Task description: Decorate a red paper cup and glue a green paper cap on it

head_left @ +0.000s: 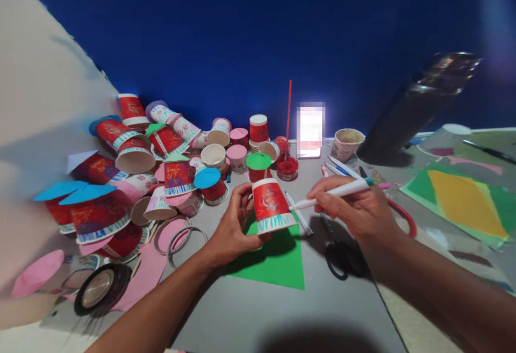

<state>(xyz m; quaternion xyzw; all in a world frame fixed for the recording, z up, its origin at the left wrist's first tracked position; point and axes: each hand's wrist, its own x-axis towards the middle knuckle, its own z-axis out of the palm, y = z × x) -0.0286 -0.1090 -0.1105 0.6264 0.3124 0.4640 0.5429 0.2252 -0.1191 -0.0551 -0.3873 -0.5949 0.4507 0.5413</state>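
My left hand [236, 227] is closed around a red paper cup [271, 202], held upside down with its rim tilted a little. Teal zigzag strokes run along the cup's white band near the rim. In my right hand [358, 205] is a white marker [338, 192] with a teal end, its tip at the cup's right side near that band. Under the cup lies a sheet of green paper [282, 267]. Black-handled scissors [341, 261] rest below my right hand, partly in shadow. A second white marker [300, 216] lies just behind the cup.
Many decorated paper cups [177, 178] are heaped at left. Tape rings [187, 243] and pink paper [147, 275] lie nearer. Behind stand a lit phone [310, 130], a red pot [287, 168] with a stick and a dark bottle [407, 111]. Coloured paper [463, 202] lies at right.
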